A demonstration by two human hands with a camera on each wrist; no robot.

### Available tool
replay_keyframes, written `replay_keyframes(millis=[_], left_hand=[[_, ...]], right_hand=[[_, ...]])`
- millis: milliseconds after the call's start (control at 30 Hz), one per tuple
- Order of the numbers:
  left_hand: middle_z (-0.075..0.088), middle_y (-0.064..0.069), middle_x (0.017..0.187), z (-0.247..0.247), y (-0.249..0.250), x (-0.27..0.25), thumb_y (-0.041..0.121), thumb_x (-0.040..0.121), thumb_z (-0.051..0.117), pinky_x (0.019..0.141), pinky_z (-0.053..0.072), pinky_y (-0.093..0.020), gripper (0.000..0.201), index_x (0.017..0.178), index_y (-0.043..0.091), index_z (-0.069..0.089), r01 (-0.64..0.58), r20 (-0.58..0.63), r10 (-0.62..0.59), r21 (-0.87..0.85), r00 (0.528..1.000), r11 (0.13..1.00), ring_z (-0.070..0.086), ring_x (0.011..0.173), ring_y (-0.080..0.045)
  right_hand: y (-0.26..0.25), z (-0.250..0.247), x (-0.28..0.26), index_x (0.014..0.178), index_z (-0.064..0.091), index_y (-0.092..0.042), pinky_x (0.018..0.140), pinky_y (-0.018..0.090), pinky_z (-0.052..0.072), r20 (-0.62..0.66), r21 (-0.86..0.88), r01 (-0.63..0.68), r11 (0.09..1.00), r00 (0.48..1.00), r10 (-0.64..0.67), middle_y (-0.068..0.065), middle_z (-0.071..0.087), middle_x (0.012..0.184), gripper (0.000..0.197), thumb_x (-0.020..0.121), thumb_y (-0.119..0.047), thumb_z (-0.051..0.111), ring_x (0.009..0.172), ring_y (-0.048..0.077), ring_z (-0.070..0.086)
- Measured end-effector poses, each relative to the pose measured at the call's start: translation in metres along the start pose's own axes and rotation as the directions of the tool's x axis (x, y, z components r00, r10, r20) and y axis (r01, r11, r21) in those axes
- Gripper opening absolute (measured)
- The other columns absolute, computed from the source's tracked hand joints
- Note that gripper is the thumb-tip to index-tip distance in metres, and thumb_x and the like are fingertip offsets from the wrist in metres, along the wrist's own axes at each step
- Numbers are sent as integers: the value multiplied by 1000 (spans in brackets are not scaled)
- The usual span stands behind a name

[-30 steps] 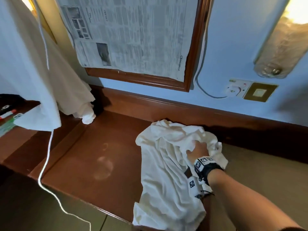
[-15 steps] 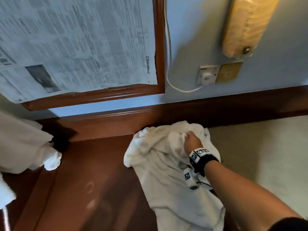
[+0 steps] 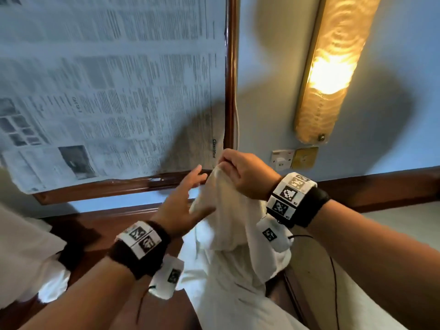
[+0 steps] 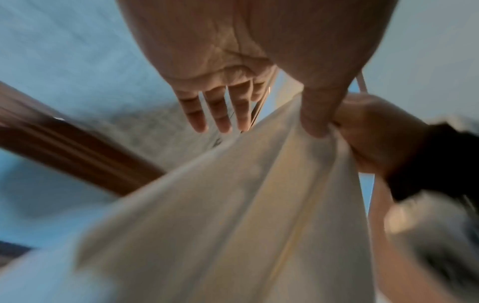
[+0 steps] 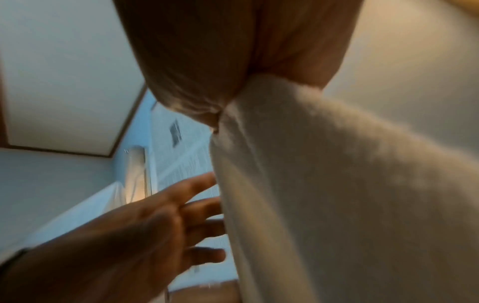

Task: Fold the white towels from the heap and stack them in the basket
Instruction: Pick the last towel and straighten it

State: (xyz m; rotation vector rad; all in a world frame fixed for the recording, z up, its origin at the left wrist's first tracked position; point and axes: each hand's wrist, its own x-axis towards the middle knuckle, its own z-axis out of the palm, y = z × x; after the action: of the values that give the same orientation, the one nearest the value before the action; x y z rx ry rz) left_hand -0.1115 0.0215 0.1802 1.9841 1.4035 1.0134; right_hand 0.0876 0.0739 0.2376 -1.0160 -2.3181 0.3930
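A white towel (image 3: 234,236) hangs bunched from my right hand (image 3: 234,171), which grips its top edge in a closed fist in front of the wall. The towel's lower part trails down onto the brown wooden surface (image 3: 95,236). My left hand (image 3: 190,189) is just left of the towel with straight, spread fingers. In the left wrist view its thumb (image 4: 314,114) lies against the towel (image 4: 233,205) beside the right hand (image 4: 376,133). The right wrist view shows the towel (image 5: 337,205) pinched in my fist, and the left hand (image 5: 181,221) reaching it. No basket is in view.
A wood-framed board covered with newspaper (image 3: 107,91) hangs on the wall behind. A lit wall lamp (image 3: 331,67) and a socket plate (image 3: 282,159) are at right. More white cloth (image 3: 26,258) lies at left. A beige surface (image 3: 392,225) extends to the right.
My right hand has lifted the towel off the wooden surface up toward the wall. My left hand has come into view and reached the towel. The head view has tilted upward.
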Motion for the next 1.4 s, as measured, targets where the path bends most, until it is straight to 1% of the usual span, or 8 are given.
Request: replay_keyframes(millis=[100,267,433,567,767,1000,1167,1400], left_hand=[[73,-2,106,5,34,35,30,85,77,81,56,-28,44,122,13,60,-27,130,55,-202,990,979,69,93,-9],[71,1,96,5,-36,27,87,64,43,72,47,-30,70,97,28,64,51,151,-102,308,983,950,66,89,-20],[73,-11,110,-48,-125,-7,52,86,69,73,43,-30,37,104,20,72,410,-1,-470,490,883,769,67,98,-28],[72,-17,106,-87,-71,8,44,68,57,78,45,-35,53,106,11,73,261,-121,-231,419,965,870,67,101,-33],[64,3,80,-123,77,31,52,65,53,66,41,-30,30,82,28,58,-131,-99,193,439,976,889,59,77,-21],[64,-4,85,-147,93,16,28,77,72,66,33,-27,18,91,18,66,-104,-228,274,561,934,821,60,81,-28],[69,-18,106,-168,36,-7,34,87,57,77,40,-35,34,108,12,69,139,-300,42,558,953,818,63,101,-39],[69,-22,115,-211,-47,-49,43,92,52,82,44,-39,44,116,10,69,463,-397,-285,487,873,740,63,106,-40]], right_hand=[[-14,-38,5,96,59,-17,65,21,34,-249,29,18,999,969,-10,-10,56,77,9,101,-17,51,72,8,50],[4,-91,-15,96,63,-11,70,27,40,-426,-55,-71,996,904,41,-3,60,83,11,100,-14,53,77,14,53],[26,-83,-45,95,61,-23,75,25,44,-216,-91,-161,983,967,138,-10,61,85,9,99,-17,55,78,10,57],[14,-50,-43,101,58,-28,70,27,41,-111,-108,-182,977,979,170,-17,53,76,5,97,-30,60,68,2,51],[-45,-33,-2,140,45,-28,89,29,50,55,-3,-152,988,987,152,-7,64,119,80,75,-66,72,106,9,61],[-85,-26,32,81,64,-10,67,35,43,-177,5,77,997,981,-75,3,63,77,38,91,-44,50,74,21,58],[-94,-65,49,73,50,-2,52,18,33,-410,25,46,999,911,-32,3,48,64,23,92,-15,56,56,4,46],[-55,-94,34,82,63,-6,67,37,44,-393,-78,-151,986,913,108,12,63,80,19,91,-22,61,78,29,59]])
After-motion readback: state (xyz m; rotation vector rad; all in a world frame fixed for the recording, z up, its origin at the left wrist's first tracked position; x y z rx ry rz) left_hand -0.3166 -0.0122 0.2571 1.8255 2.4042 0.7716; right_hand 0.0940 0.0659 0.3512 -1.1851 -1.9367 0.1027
